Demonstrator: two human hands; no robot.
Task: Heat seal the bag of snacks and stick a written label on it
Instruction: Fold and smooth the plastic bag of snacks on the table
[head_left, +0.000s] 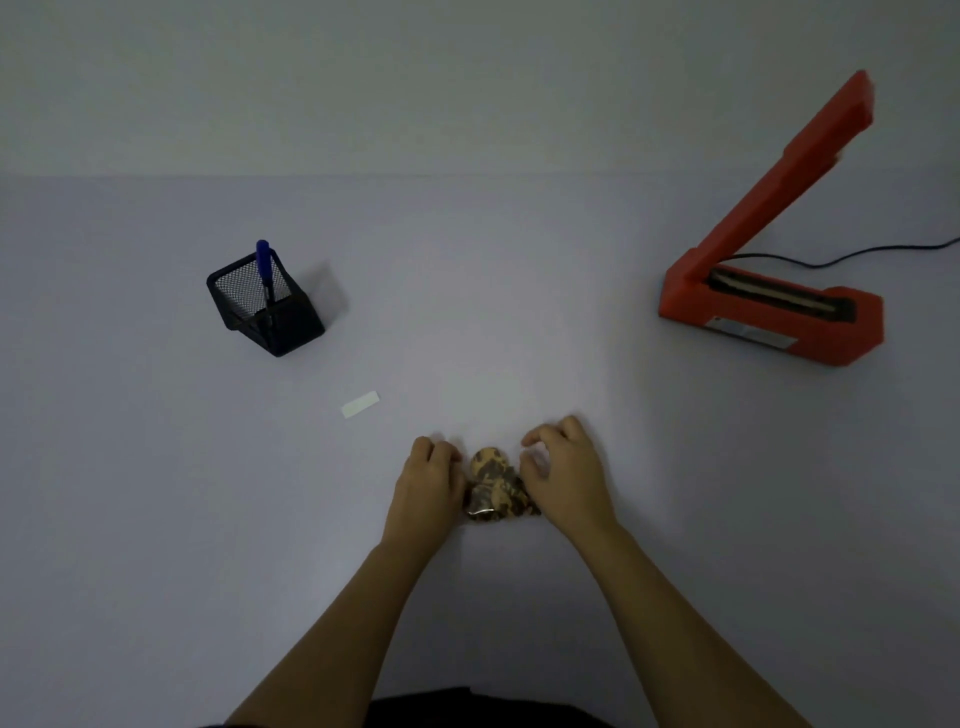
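A person's two hands flank a small bag of snacks (492, 486) on a pale worktop (519, 322), seen from a head-worn camera looking down. The bag, holding mottled brown and tan pieces, lies near the front edge at the centre, directly ahead of the person. The left hand (428, 483) sits against the bag's left side with its fingers curled in, gripping that edge. The right hand (566, 475) covers the bag's right side, fingers bent and arched above it; whether it actually grasps the bag cannot be told in the dim light. The hands are apart, with the bag between them.

A small white label (360, 404) lies flat on the worktop to the left of the hands and a little beyond them. Farther left stands a black mesh pen holder (267, 312), a blue pen (265, 265) upright inside it. Well to the right, an orange heat sealer (769, 312) rests with its arm raised steeply, the sealing strip exposed, and a black cable (857, 254) trailing off behind it toward the right edge.
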